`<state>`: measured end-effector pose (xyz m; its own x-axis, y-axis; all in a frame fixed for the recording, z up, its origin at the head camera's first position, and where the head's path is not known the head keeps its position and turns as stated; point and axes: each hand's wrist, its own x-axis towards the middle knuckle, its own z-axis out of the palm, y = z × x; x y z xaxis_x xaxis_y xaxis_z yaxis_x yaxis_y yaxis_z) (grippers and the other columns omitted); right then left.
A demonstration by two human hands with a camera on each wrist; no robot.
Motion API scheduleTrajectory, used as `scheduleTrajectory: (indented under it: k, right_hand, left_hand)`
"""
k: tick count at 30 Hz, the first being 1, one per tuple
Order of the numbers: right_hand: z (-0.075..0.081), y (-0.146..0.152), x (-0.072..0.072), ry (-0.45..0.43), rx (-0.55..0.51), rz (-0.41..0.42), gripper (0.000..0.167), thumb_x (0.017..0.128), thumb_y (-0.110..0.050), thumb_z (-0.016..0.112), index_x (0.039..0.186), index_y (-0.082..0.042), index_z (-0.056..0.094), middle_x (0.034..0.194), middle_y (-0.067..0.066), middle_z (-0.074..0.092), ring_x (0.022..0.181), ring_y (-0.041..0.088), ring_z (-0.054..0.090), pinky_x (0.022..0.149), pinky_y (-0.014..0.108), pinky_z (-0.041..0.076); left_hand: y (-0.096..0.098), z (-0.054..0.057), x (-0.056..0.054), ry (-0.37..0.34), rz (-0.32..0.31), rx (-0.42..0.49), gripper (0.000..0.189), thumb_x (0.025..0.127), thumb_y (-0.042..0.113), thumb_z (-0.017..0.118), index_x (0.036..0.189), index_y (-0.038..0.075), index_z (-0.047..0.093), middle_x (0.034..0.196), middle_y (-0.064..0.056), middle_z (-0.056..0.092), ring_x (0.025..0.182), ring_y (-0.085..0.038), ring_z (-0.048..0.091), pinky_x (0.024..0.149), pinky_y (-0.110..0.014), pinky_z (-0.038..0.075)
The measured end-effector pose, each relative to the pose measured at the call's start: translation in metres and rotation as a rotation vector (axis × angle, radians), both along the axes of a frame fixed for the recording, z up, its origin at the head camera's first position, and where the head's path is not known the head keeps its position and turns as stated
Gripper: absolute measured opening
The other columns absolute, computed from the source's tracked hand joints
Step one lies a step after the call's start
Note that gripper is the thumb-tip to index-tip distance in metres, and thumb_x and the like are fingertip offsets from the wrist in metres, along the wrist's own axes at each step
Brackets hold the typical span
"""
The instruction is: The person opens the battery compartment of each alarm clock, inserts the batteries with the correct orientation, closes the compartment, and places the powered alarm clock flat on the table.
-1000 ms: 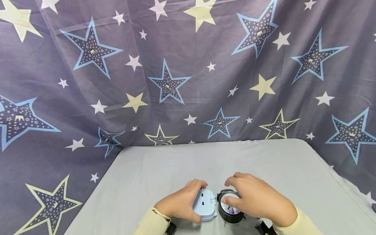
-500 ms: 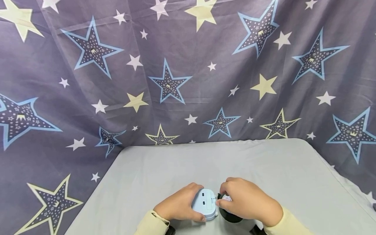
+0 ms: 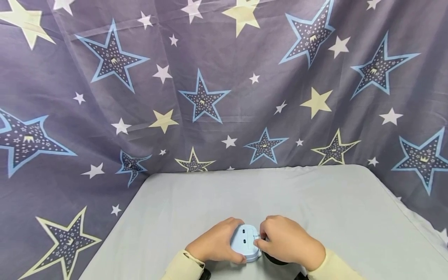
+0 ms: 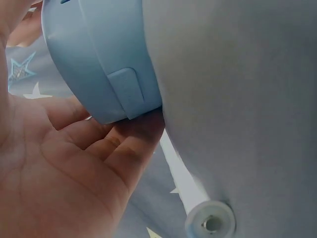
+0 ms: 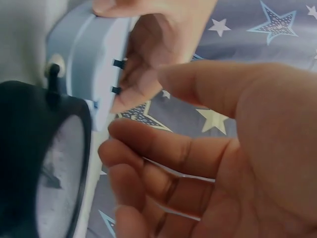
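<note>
A light blue alarm clock lies back up on the sheet, its front hidden. Two black knobs and a cover outline show on its back. My left hand grips its left side, thumb at the near edge and fingers at the far edge. In the left wrist view, fingers lie against the clock's side. My right hand hovers at the cover's right end, thumb and fingers bent but apart, holding nothing; whether the thumb touches the cover is unclear. Under that hand sits a round black alarm clock, its white face partly visible.
A pale grey sheet covers the flat surface. Behind and at the sides hangs a dark curtain printed with stars. The black alarm clock stands close against the blue one's right side.
My right hand has moved left and down from over the black alarm clock to the blue clock's cover end, its fingers drawn closer together. My left hand keeps its grip; the blue clock stays put.
</note>
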<state>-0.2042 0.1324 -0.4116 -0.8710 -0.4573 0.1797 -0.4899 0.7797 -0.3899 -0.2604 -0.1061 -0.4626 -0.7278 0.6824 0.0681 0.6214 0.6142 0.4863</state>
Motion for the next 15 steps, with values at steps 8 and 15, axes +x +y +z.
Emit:
scheduleTrajectory:
  k: [8,15]
  right_hand:
    - [-0.012,-0.011,0.001,0.062,0.011,-0.103,0.036,0.085,-0.035,0.078,0.061,-0.026,0.052,0.063,-0.014,0.046,0.057,0.004,0.042,0.050,0.026,0.036]
    - [-0.020,-0.016,0.000,0.064,0.027,-0.149,0.037,0.085,-0.037,0.077,0.060,-0.026,0.051,0.061,-0.013,0.046,0.056,0.005,0.042,0.048,0.028,0.035]
  left_hand:
    - [0.001,-0.002,-0.001,0.009,-0.002,-0.002,0.080,0.061,0.044,0.092,0.127,0.013,0.060,0.111,0.011,0.061,0.094,-0.001,0.055,0.083,-0.019,0.048]
    - [0.003,0.000,-0.003,0.019,-0.005,-0.017,0.079,0.060,0.043,0.093,0.125,0.012,0.061,0.107,0.012,0.061,0.091,-0.001,0.055,0.082,-0.018,0.048]
